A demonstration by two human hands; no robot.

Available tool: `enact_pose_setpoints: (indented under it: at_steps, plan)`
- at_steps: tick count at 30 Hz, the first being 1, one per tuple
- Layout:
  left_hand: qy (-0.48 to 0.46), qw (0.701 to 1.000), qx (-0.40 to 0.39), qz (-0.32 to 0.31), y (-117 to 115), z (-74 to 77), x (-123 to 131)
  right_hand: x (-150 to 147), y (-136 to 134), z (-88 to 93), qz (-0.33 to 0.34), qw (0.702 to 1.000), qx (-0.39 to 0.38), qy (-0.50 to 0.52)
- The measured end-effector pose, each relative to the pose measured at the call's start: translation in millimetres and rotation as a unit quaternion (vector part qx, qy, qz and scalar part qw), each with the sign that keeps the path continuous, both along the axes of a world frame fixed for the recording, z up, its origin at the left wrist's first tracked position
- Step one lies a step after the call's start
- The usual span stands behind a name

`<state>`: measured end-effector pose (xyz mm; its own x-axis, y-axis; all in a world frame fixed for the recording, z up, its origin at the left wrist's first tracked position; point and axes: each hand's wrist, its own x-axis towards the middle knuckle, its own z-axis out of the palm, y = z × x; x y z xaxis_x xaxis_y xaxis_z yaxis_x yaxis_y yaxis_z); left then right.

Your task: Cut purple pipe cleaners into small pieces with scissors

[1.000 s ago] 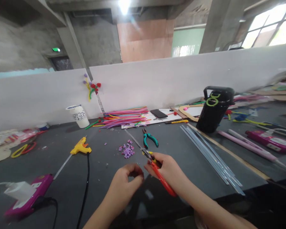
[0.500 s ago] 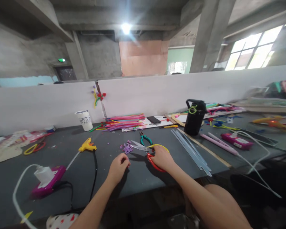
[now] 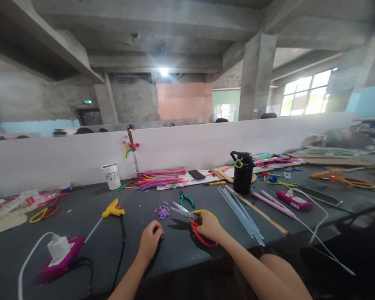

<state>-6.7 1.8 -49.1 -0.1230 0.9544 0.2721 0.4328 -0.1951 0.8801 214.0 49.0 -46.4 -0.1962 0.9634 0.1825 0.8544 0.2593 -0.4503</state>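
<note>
My right hand (image 3: 210,227) is wrapped round the handles of a pair of scissors (image 3: 181,211), one handle yellow and the other red. Their blades stand apart and point left. To the left of the blades my left hand (image 3: 150,239) hovers low over the table with its fingers curled and pinched together; what they hold, if anything, is hidden. Small purple cut pieces (image 3: 163,211) lie in a loose pile just beyond that hand. Behind the scissors lies a pair of pliers (image 3: 186,200) with teal handles.
A yellow glue gun (image 3: 113,208) and a purple power strip (image 3: 62,260) with cables sit left. Coloured pipe cleaners (image 3: 159,178) lie at the back. Clear glue sticks (image 3: 242,216), a black bottle (image 3: 243,177) and a pink straightener (image 3: 275,205) are right. A co-worker's hand shows far right.
The scissor blades have spread wider apart. My view has tilted upward, so the table sits lower in it. My left hand remains closed near the purple pile.
</note>
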Motion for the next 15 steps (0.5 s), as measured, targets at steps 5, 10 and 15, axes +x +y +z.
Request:
enact_pose_setpoints:
  at_steps: [5, 10, 15]
  plan:
    - [-0.023, 1.0, -0.012, -0.015, 1.1, -3.4, -1.1, 5.9, 5.4, 2.5, 0.003, 1.0, 0.016, 0.024]
    - [-0.031, 0.999, -0.027, -0.018, 1.8, -9.1, -1.4, 9.6, 12.9, 15.1, -0.015, 0.998, 0.054, 0.032]
    - [-0.01, 0.997, -0.068, -0.025, 4.5, -9.5, -1.6, 14.1, 38.6, 23.9, -0.002, 0.996, 0.081, 0.045]
